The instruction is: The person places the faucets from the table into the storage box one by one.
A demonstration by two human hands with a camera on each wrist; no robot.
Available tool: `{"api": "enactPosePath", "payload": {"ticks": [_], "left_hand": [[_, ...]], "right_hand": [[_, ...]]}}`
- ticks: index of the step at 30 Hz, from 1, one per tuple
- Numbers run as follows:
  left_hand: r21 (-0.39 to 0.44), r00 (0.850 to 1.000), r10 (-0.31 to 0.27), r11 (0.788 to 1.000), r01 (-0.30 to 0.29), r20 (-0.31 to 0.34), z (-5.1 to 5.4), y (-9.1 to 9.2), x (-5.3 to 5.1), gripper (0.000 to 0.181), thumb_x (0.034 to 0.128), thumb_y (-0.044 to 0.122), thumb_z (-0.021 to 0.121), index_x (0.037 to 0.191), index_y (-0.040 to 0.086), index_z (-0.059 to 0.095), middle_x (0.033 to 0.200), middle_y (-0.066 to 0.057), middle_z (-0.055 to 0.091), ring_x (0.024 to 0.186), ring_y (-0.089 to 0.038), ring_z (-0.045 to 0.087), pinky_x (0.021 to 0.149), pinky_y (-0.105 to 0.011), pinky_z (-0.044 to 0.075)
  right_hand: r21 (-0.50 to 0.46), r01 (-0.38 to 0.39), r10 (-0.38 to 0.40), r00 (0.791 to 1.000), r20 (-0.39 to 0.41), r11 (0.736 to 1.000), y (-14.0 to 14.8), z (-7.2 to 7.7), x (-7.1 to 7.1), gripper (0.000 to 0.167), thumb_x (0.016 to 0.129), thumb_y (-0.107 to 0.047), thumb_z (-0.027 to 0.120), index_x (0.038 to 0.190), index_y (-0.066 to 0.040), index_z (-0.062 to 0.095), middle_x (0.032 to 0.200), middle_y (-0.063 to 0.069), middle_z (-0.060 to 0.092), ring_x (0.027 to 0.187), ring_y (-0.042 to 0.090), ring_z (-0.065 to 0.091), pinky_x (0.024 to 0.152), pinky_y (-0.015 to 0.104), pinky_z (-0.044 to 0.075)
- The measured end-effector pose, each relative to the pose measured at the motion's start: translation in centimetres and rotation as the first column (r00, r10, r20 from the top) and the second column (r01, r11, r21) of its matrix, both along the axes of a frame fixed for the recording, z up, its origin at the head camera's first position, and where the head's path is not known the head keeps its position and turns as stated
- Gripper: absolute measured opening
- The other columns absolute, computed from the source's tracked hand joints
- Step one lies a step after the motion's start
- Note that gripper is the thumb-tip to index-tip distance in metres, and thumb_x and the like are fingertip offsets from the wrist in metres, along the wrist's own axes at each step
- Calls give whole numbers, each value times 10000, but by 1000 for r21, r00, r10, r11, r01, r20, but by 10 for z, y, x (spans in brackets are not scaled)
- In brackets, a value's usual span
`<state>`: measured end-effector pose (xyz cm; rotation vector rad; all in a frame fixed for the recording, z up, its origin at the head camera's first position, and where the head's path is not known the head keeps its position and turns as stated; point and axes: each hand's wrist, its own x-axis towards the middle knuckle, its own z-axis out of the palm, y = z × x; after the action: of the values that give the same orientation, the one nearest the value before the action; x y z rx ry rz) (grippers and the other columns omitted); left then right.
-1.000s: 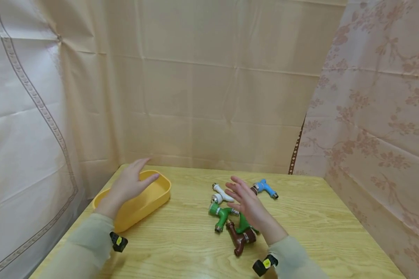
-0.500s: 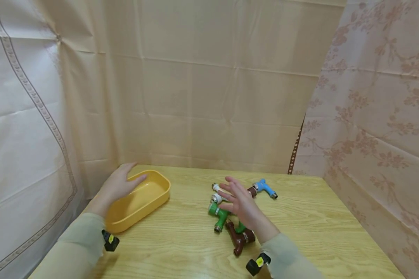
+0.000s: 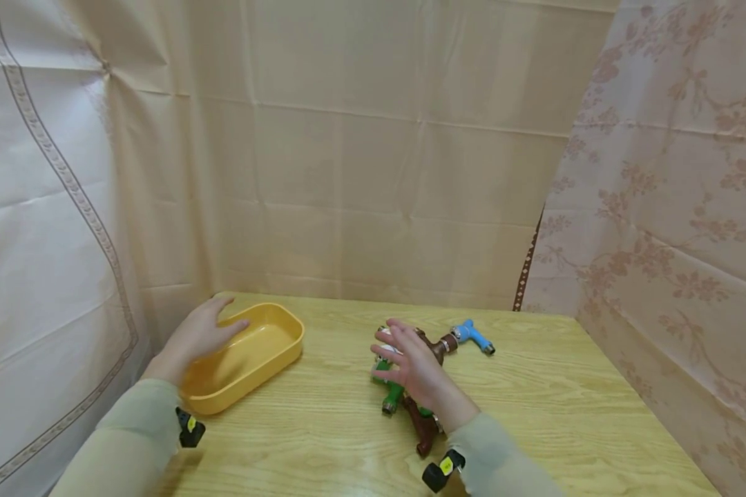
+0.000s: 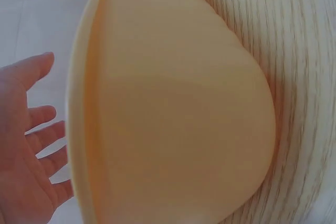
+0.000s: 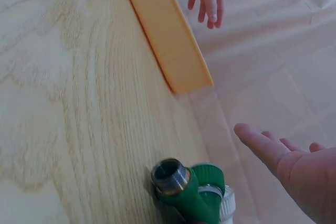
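Observation:
My left hand (image 3: 195, 338) hovers with spread fingers over the left side of a yellow plastic basin (image 3: 280, 355), holding nothing. The left wrist view shows those fingers beyond the basin's rim (image 4: 77, 108). My right hand (image 3: 413, 366), fingers extended, is above a cluster of taps and grips none of them. Partly hidden beneath it are a green tap (image 3: 391, 400), a brown tap (image 3: 423, 431) and a white tap (image 3: 382, 333). Another brown tap (image 3: 438, 348) lies beside a blue tap (image 3: 472, 335). In the right wrist view, a green tap's threaded metal end (image 5: 170, 177) shows close up.
A light wooden table (image 3: 336, 428) carries everything. Beige cloth (image 3: 360, 207) hangs behind its far edge, white cloth (image 3: 50, 276) on the left and flowered cloth (image 3: 677, 241) on the right. Bare tabletop lies between basin and taps.
My left hand has drifted left and slightly down across the basin. The right hand has also shifted left over the taps, uncovering the far brown one. Basin and taps stay put.

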<state>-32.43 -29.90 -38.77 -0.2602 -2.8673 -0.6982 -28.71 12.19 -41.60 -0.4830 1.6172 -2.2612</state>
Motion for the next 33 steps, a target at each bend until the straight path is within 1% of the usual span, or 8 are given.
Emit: {"api": "enactPosePath", "payload": {"ticks": [4, 6, 9, 13, 16, 21, 29, 33], "left_hand": [[-2, 1000, -2, 1000, 2, 21, -4, -5, -3, 823, 982, 502, 614, 1508, -83, 370, 1509, -366, 356, 1365, -568, 330, 1110, -705, 272], [-10, 999, 1, 1000, 0, 33, -6, -8, -5, 817, 980, 487, 624, 1506, -85, 370, 1504, -369, 358, 1356, -574, 338, 1100, -711, 281], [-23, 999, 4, 1000, -2, 54, -9, -12, -9, 810, 978, 470, 632, 1504, -89, 371, 1499, -368, 368, 1348, -575, 352, 1094, -712, 293], [-50, 997, 2, 999, 2, 75, -13, -17, -12, 807, 978, 455, 636, 1493, -109, 374, 1483, -376, 383, 1334, -578, 369, 1085, -712, 307], [-64, 996, 5, 998, 1, 86, -15, -19, -13, 793, 975, 435, 644, 1476, -124, 387, 1471, -384, 392, 1328, -580, 375, 1081, -712, 313], [-74, 995, 7, 997, 0, 100, -18, -23, -12, 744, 976, 378, 649, 1449, -143, 408, 1448, -396, 408, 1317, -584, 383, 1077, -710, 318], [-86, 990, 15, 996, -3, 137, -22, -29, -12, 704, 979, 349, 647, 1429, -147, 431, 1427, -400, 429, 1306, -584, 398, 1076, -704, 326], [-90, 990, 5, 996, 8, 142, -22, -30, -12, 688, 977, 347, 648, 1408, -153, 454, 1412, -396, 450, 1292, -578, 418, 1069, -698, 340]], "right_hand": [[-4, -8, 8, 1000, 10, 1000, -7, -2, -1, 663, 1098, -386, 417, 1608, -91, 113, 1618, 262, 231, 1462, 465, 272, 1086, 683, 352], [-8, -9, 9, 1000, 21, 1000, -12, -3, -2, 693, 1089, -403, 439, 1610, -92, 106, 1616, 260, 234, 1459, 462, 281, 1079, 684, 359], [-6, -5, 6, 1000, 24, 1000, -19, -4, -2, 737, 1075, -419, 471, 1612, -76, 100, 1608, 276, 238, 1445, 467, 308, 1055, 669, 401], [-4, -5, 5, 999, 39, 1000, -26, -5, -3, 763, 1064, -433, 491, 1612, -71, 103, 1603, 273, 253, 1432, 456, 337, 1051, 648, 423], [-5, -11, 12, 998, 55, 1000, -29, -6, -2, 783, 1059, -449, 497, 1615, -76, 92, 1606, 261, 260, 1432, 448, 342, 1053, 632, 430], [-1, -10, 10, 997, 71, 1000, -32, -8, -3, 790, 1055, -457, 502, 1623, -91, 92, 1602, 257, 275, 1430, 449, 349, 1017, 594, 481], [-5, 0, 1, 994, 113, 1000, -40, -11, -5, 782, 1053, -449, 511, 1623, -88, 115, 1593, 254, 300, 1416, 447, 373, 1040, 644, 429], [-8, 4, -3, 992, 129, 1000, -44, -12, -5, 786, 1042, -453, 535, 1615, -87, 140, 1576, 249, 326, 1398, 436, 403, 1017, 638, 455]]}}
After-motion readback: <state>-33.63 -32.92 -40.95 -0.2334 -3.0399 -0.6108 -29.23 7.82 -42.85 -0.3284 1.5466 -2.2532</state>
